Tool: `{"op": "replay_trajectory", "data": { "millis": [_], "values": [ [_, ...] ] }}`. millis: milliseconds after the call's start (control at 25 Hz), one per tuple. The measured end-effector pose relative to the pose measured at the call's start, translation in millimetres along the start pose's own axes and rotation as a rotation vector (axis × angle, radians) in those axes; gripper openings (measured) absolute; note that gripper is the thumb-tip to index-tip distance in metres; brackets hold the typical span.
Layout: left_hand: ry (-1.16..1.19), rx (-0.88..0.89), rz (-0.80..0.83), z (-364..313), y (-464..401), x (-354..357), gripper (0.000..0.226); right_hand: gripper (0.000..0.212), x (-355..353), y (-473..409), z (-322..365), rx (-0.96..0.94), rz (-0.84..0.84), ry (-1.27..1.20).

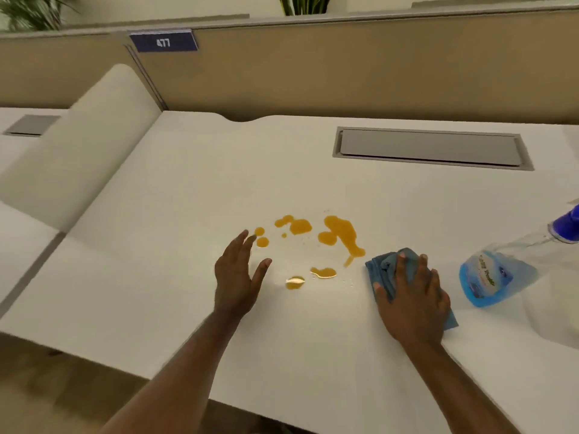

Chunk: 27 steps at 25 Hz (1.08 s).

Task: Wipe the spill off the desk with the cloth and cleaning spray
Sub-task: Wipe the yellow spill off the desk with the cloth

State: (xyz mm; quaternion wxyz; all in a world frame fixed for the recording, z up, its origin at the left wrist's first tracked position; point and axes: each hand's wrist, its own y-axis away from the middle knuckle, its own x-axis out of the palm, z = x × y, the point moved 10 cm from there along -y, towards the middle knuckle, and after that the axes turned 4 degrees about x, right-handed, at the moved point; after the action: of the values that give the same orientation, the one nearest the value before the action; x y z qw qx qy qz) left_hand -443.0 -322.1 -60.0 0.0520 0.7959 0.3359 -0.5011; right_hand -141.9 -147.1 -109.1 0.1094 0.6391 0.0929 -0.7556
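Note:
An orange spill [340,233] lies in several blotches on the white desk [188,214], near its middle. My right hand [413,299] presses flat on a crumpled blue cloth [383,267] just right of the spill. My left hand [238,274] hovers open, fingers apart, at the spill's left edge and holds nothing. A clear spray bottle [498,281] with blue liquid and a blue cap stands tilted at the far right, apart from both hands.
A grey cable hatch [429,147] is set into the desk at the back right. A beige partition [344,73] with a "477" sign [163,42] runs behind. A white divider [84,142] rises on the left. The desk's front edge is near my forearms.

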Motion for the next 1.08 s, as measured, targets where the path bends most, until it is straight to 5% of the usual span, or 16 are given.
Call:
{"op": "replay_trajectory", "data": {
  "millis": [160, 320, 600, 840, 1080],
  "values": [
    [-0.17, -0.176, 0.134, 70, 22, 8, 0.068, 0.072, -2, 2, 3, -0.036, -0.063, 0.092],
    [-0.159, -0.171, 0.231, 84, 21, 32, 0.075, 0.07, 3, 2, 4, 0.074, -0.101, 0.064],
    [-0.094, -0.176, 0.205, 90, 21, 34, 0.072, 0.074, -1, -41, -3, 0.362, -0.143, -0.083],
    [-0.058, -0.188, 0.211, 96, 16, 29, 0.074, 0.071, 3, -56, 22, 0.265, -0.11, -0.027],
    [-0.163, -0.161, 0.267, 142, -6, 13, 0.079, 0.071, -3, -73, -4, 0.477, -0.148, -0.095]
  ]
}}
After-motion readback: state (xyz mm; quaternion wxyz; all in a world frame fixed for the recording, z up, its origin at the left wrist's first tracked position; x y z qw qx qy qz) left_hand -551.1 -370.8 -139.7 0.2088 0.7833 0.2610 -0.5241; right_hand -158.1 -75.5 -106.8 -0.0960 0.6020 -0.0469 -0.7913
